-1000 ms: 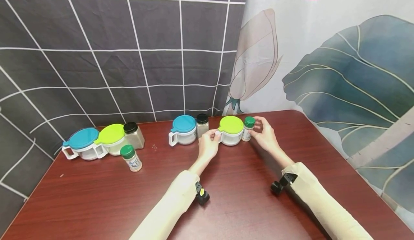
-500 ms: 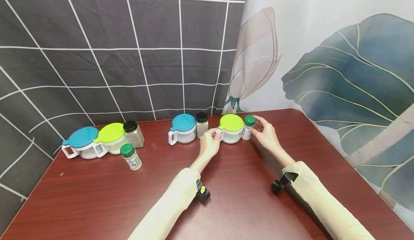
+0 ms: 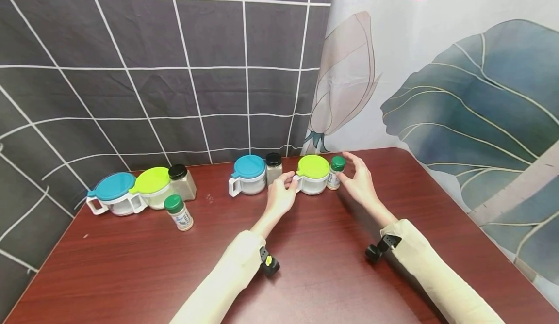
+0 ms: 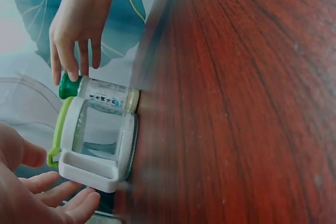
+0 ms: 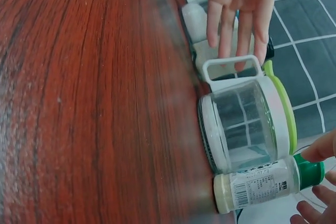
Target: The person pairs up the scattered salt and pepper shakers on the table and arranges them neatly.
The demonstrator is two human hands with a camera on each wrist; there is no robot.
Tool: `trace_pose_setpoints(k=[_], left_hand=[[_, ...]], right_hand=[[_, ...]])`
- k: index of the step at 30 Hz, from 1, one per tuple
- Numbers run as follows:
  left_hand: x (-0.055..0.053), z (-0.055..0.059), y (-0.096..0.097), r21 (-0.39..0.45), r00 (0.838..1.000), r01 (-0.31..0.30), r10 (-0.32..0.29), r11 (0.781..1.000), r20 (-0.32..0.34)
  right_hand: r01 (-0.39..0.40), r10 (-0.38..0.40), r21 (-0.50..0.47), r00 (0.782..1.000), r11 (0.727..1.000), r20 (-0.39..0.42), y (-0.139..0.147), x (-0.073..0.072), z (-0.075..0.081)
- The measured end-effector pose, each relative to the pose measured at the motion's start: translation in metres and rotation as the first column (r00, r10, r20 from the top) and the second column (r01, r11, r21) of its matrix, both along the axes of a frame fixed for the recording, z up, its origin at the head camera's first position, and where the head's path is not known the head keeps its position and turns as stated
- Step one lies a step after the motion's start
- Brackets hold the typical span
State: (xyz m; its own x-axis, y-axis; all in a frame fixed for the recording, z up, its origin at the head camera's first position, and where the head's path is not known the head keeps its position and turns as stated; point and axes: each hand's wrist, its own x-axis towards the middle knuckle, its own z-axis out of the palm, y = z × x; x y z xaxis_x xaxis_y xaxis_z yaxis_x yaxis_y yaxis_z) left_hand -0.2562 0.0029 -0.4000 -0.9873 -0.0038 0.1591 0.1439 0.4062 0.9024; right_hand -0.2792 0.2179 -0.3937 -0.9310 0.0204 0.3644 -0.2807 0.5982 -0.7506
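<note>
Clear jar (image 3: 313, 183), white handle and collar, lime lid; upright at back of table (image 3: 323, 270). Green-capped shaker (image 3: 334, 176), printed label, close beside it. Left hand (image 3: 280, 195) released, fingers extended by the handle. Right hand (image 3: 361, 183) released too, thumb at green cap. Two each: lime-lidded, blue-lidded, black-capped, green-capped. Black-capped bottle (image 3: 273, 167) crowds left hand, partly hidden; blue-lidded jar (image 3: 249, 173) beyond.
</note>
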Motion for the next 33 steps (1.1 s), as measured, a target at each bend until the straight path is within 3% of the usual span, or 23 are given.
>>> trace_pose_setpoints(k=[14,23,33], left_hand=[[0.009,0.007,-0.016,0.026,0.999,0.037,-0.037,0.999,-0.013],[0.021,0.018,-0.032,0.035,0.998,0.065,-0.064,0.997,-0.022],[0.032,0.029,-0.051,0.032,0.997,0.054,-0.053,0.998,-0.055]], right_hand=[[0.042,-0.036,0.033,0.989,0.999,-0.143,-0.009,0.006,0.005],[0.059,-0.043,0.067,0.976,0.996,-0.213,-0.024,0.011,0.008],[0.041,-0.025,0.053,0.964,0.998,-0.265,-0.036,0.014,0.012]])
